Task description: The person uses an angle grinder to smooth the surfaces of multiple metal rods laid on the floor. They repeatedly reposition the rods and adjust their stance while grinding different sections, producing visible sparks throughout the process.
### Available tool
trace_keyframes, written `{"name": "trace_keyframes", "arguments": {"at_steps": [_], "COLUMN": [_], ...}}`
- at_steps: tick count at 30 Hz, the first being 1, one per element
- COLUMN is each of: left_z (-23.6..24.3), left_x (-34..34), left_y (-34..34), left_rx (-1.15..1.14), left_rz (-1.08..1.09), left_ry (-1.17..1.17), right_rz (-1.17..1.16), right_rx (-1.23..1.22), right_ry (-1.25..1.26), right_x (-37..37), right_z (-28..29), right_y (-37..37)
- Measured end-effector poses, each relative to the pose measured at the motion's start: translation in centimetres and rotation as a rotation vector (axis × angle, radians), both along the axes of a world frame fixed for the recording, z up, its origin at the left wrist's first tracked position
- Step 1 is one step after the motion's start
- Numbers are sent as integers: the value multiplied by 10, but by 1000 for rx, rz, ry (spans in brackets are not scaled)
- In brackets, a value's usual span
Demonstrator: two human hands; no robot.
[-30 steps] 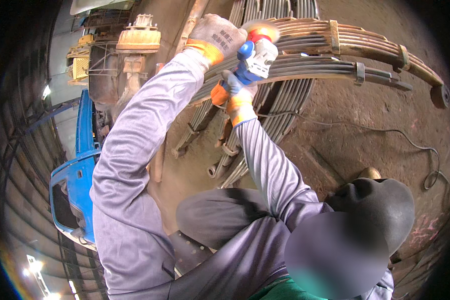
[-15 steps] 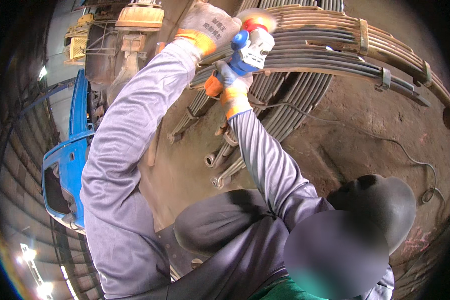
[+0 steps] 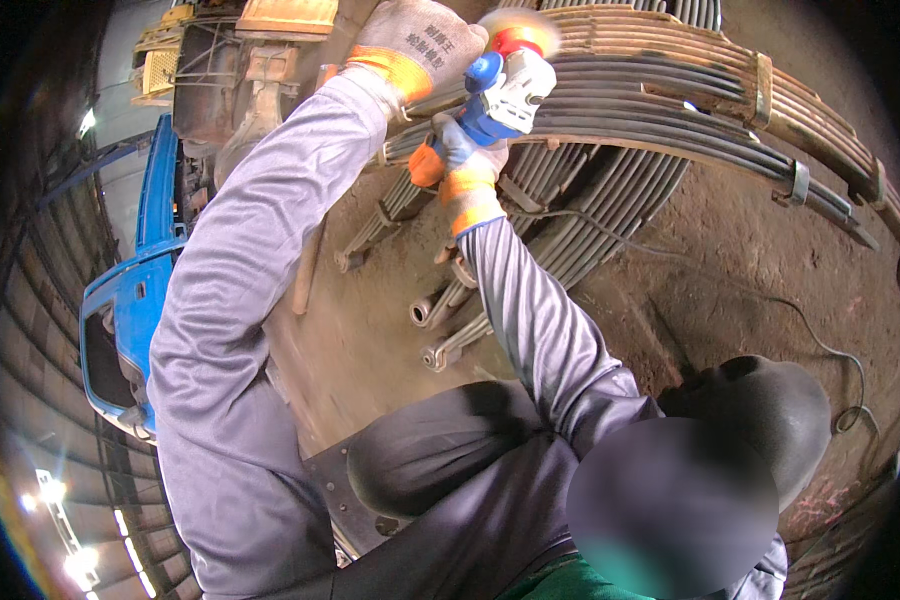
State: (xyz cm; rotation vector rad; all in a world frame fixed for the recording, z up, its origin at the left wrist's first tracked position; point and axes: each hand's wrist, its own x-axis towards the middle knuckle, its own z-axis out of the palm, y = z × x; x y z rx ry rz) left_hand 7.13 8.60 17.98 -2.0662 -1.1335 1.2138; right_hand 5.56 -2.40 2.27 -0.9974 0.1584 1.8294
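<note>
While its disc end points up and slightly right in view, the grinder (image 3: 510, 95) slants lengthwise from the right hand (image 3: 468, 155), whose fingers wrap its body, in front of the metal strips (image 3: 620, 115). These strips appear farther right than half a second ago. Blue-bodied and silvery-headed, it has a blurred, red-centred disc (image 3: 520, 38). Beside it, the left hand's (image 3: 420, 40) finger grip cannot be told.

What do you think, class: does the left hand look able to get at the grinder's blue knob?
Probably yes: the left hand is close beside the blue knob, with nothing seen between them, while the right hand holds the grinder. The blurred red wheel is near, though.
</note>
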Motion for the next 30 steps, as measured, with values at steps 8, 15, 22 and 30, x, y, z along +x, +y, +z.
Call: {"name": "trace_keyframes", "arguments": {"at_steps": [8, 15, 22, 30], "left_z": [-1, 2, 3, 4], "left_x": [-10, -8, 26, 78], "left_y": [-4, -3, 16, 33], "left_rx": [3, 23, 27, 3], "left_rz": [100, 126, 46, -48], "left_ry": [-35, -35, -19, -24], "right_rz": [22, 8, -119, -210], "right_rx": [9, 49, 109, 58], "right_ry": [24, 30, 27, 47], "right_x": [-2, -2, 21, 68], "right_z": [0, -6, -5, 7], "right_y": [-6, -4, 10, 23]}}
